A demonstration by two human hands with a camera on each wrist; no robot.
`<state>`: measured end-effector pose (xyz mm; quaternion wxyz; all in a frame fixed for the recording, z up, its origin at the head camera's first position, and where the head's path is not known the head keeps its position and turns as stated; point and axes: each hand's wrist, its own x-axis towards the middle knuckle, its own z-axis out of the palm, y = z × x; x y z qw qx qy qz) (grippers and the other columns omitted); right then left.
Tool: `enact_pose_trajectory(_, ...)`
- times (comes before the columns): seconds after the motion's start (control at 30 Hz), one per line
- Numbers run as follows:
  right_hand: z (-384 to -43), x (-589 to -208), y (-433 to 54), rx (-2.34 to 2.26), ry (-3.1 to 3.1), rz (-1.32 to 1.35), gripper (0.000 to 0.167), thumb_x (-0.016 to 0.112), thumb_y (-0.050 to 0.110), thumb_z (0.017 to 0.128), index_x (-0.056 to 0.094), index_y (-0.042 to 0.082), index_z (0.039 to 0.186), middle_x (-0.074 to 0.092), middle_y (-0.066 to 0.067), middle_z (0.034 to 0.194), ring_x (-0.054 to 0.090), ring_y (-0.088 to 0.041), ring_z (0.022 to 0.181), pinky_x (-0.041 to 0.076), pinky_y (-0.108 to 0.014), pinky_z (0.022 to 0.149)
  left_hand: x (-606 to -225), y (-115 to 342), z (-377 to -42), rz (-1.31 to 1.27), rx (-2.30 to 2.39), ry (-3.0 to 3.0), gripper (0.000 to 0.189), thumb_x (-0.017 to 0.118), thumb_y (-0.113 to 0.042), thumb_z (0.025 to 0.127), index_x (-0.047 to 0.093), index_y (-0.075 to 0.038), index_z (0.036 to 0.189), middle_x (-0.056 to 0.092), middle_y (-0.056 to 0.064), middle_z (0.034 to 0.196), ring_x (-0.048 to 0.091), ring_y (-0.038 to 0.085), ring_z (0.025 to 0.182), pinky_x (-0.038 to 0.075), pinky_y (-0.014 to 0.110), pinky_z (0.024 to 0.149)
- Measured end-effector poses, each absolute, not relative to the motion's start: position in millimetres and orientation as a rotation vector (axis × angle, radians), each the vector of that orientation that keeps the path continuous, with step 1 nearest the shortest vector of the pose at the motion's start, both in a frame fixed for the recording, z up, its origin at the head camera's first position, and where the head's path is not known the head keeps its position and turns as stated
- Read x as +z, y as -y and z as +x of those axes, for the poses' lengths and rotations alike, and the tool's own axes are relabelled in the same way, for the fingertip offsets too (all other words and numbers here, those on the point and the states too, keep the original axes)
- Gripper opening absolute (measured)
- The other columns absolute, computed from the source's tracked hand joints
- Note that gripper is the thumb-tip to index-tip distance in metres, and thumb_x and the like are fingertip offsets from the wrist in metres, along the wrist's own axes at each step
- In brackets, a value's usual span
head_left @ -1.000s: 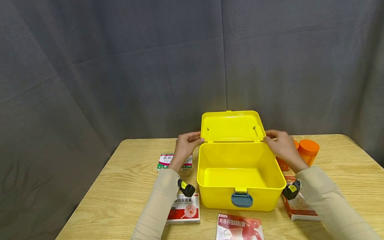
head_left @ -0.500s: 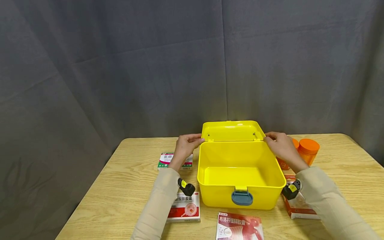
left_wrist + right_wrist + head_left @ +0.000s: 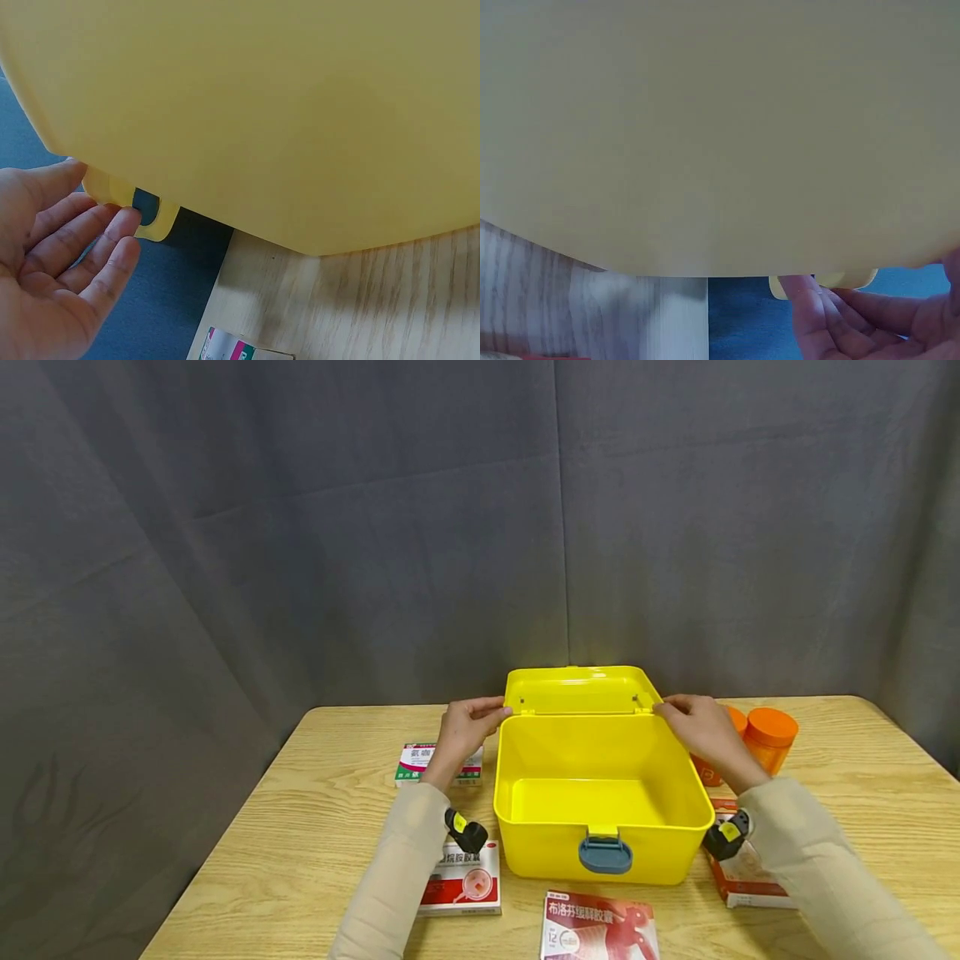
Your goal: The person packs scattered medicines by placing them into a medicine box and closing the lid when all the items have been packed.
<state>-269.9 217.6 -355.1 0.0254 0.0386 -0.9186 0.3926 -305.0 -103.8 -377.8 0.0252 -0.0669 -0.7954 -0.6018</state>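
A yellow plastic storage box stands with its lid swung back on the far side; a blue-grey latch hangs at its front, and the inside shows bare. My left hand pinches the lid at the back left corner, thumb at the hinge side and fingers behind. Mirroring it, my right hand pinches the back right corner, its fingertips partly hidden behind the lid. In the left wrist view the box wall fills the top, above my loosely bent fingers. The right wrist view shows mostly box wall.
Left of the box lie a green-and-white medicine box and a red-and-white one. Another medicine box lies in front, one more at right under the forearm. Orange bottles stand behind the right wrist. A grey curtain hangs behind.
The lid has tipped further back and down, mostly in the first half second. Both hands stay at the back corners; the right fingertips have shifted slightly inward.
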Motion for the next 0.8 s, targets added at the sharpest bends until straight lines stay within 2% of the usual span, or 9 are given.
enact_pose_trajectory(0.3, -267.3, -357.6, -219.8, 1.255, 2.892, 0.142, 0.071, 0.033, 0.048, 0.103, 0.041, -0.013, 0.138, 0.054, -0.029, 0.124, 0.058, -0.037, 0.098, 0.051, -0.049, 0.089, -381.2, 105.2, -304.5, -0.198, -1.874, 2.482, 0.041, 0.068, -0.028, 0.092, 0.065, -0.009, 0.128, 0.066, 0.004, 0.120, 0.064, 0.021, 0.104, 0.053, 0.031, 0.086)
enact_pose_trajectory(0.63, -268.5, -358.2, -219.1, 1.279, 2.875, 0.154, 0.071, 0.033, 0.049, 0.102, 0.042, -0.012, 0.138, 0.053, -0.028, 0.125, 0.058, -0.036, 0.098, 0.051, -0.049, 0.090, -381.5, 105.2, -307.5, -0.193, -1.879, 2.479, 0.040, 0.067, -0.026, 0.093, 0.064, -0.008, 0.129, 0.067, 0.005, 0.117, 0.064, 0.021, 0.105, 0.053, 0.032, 0.087)
enact_pose_trajectory(0.8, -268.1, -355.2, -219.3, 1.266, 2.863, 0.167, 0.070, 0.033, 0.048, 0.102, 0.043, -0.012, 0.137, 0.051, -0.029, 0.128, 0.055, -0.040, 0.104, 0.048, -0.054, 0.093, -380.6, 106.8, -308.7, -0.204, -1.878, 2.466, 0.040, 0.067, -0.026, 0.093, 0.064, -0.008, 0.129, 0.067, 0.005, 0.118, 0.064, 0.022, 0.106, 0.053, 0.032, 0.088)
